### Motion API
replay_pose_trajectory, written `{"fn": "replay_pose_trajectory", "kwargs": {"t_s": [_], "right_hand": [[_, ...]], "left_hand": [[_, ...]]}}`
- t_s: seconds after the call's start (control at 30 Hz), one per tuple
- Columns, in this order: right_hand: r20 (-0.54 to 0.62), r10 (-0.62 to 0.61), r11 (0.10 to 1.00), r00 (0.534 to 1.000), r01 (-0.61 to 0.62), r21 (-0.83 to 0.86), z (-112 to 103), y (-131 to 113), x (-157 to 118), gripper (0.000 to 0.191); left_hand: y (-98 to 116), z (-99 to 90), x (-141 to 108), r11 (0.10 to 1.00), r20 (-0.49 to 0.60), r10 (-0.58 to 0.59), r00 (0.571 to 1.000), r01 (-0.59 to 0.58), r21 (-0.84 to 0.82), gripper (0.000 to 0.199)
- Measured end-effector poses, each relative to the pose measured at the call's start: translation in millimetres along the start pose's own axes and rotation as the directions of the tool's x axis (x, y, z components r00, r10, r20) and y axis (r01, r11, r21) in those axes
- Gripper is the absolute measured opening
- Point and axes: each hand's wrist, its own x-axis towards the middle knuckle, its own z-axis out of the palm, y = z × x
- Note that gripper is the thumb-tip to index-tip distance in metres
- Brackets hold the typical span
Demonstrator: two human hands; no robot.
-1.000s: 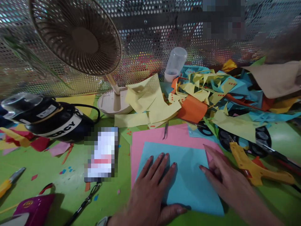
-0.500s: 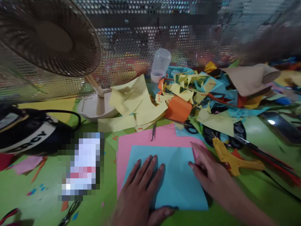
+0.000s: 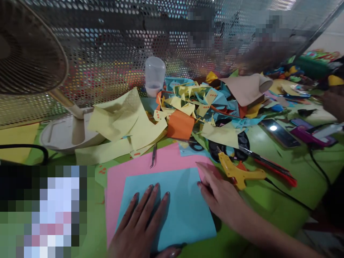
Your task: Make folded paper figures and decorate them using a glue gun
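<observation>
A light blue sheet of paper [image 3: 185, 204] lies over a larger pink sheet [image 3: 115, 175] in front of me. My left hand [image 3: 141, 222] rests flat on the left part of the blue sheet, its fingers spread. At the blue sheet's right edge is my right hand [image 3: 223, 197]. Its thumb tip is on that edge, the index finger stretches toward the upper right corner, and the other fingers curl in, partly hidden. Tweezers [image 3: 153, 156] lie on the pink sheet's far edge. A yellow glue gun [image 3: 239, 172] lies beyond my right hand.
Behind the sheets are cream paper [image 3: 118, 118], a heap of cut scraps [image 3: 204, 96] and a clear cup [image 3: 155, 75]. A fan base [image 3: 61, 132] stands left. To the right lie a red cutter knife [image 3: 276, 170] and a phone [image 3: 279, 132]. Another person's hand [image 3: 333, 102] shows far right.
The view has swung right, so everything appears further left and more of the right side shows. Both hands keep nearly the same places on the blue sheet.
</observation>
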Motion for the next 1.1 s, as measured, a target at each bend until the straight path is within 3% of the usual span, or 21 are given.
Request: {"fn": "replay_pose_trajectory", "kwargs": {"t_s": [0.73,1.1], "right_hand": [[0.013,0.022,0.999,1.0,-0.023,0.033,-0.5,-1.1,0.0,0.051],[-0.052,0.01,0.999,0.999,-0.008,0.034,-1.1,-2.9,0.5,0.047]], "left_hand": [[-0.6,0.4,0.3,0.997,-0.008,-0.007,1.0,0.006,-0.077,0.083],[0.1,1.0,-0.7,0.997,-0.009,-0.011,1.0,0.011,-0.071,0.082]]}}
